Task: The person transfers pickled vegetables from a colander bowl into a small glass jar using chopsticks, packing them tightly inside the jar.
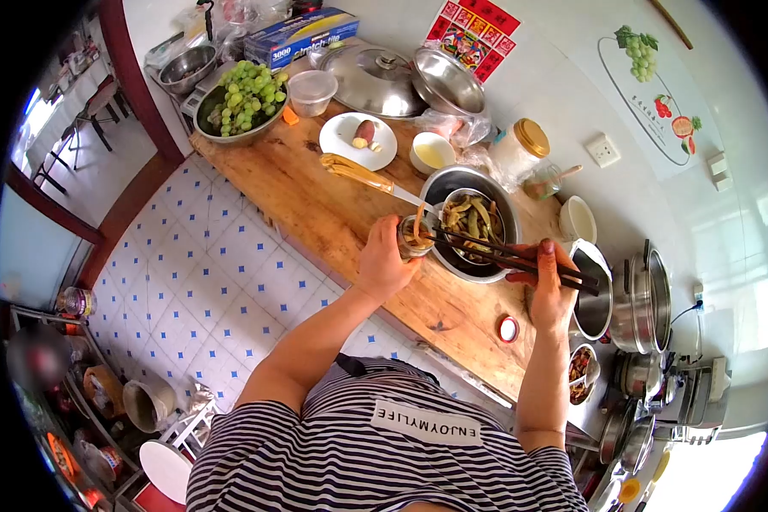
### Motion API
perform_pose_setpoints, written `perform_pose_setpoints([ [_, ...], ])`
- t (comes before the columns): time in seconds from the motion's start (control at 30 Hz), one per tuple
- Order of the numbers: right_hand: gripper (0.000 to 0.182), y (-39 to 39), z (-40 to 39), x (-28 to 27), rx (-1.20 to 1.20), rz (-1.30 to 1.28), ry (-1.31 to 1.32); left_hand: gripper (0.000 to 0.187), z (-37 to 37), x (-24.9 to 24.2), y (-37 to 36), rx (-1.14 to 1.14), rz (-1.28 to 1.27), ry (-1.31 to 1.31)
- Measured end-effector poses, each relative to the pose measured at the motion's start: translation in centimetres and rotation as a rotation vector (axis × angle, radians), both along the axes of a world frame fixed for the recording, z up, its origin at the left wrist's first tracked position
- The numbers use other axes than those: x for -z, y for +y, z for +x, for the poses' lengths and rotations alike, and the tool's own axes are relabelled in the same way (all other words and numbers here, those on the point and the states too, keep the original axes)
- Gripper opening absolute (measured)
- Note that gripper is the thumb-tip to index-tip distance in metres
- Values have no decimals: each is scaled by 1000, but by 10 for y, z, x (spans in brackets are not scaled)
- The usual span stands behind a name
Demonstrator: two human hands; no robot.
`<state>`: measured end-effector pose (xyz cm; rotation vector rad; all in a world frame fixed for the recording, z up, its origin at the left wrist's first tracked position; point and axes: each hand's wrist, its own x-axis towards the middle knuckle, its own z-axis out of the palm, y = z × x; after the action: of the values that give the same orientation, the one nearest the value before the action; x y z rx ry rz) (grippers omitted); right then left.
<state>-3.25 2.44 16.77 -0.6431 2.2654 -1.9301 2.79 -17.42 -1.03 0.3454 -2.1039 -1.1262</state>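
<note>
My left hand (386, 263) is wrapped round a small glass jar (414, 238) at the left side of a metal bowl (505, 198). In my right hand (548, 286) is a pair of dark chopsticks (495, 249), whose tips reach to the jar's mouth. Brownish strips of food (474, 219) lie in a smaller strainer-like vessel inside the metal bowl. A strip of the same food stands up at the jar's mouth. Behind the jar, a wooden-handled utensil (358, 172) leans toward the bowl. A red-rimmed lid (508, 329) lies on the table near my right hand.
On the wooden table (452, 311) stand a bowl of green grapes (249, 98), a white plate (341, 135) with food pieces, a small yellow-filled bowl (433, 154), a large pan lid (371, 81) and a gold-lidded jar (520, 147). Metal pots (640, 299) stand at the right.
</note>
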Motion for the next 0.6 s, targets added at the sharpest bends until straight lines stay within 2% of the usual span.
perform_pose_setpoints([
  [0.07, 39, -1, -1, 5, 4, -5, -10, 73, 0, 0, 0, 3, 12, 7],
  [0.13, 38, -8, 3, 14, 2, -33, 92, 73, 0, 1, -1, 16, 6, -8],
  [0.43, 28, 2, 6, 46, 48, -44, -5, 72, 3, -7, 0, 40, 46, -17],
  [0.6, 34, -8, 14, 53, 43, -34, 24, 72, 2, -5, -1, 34, 32, -57],
])
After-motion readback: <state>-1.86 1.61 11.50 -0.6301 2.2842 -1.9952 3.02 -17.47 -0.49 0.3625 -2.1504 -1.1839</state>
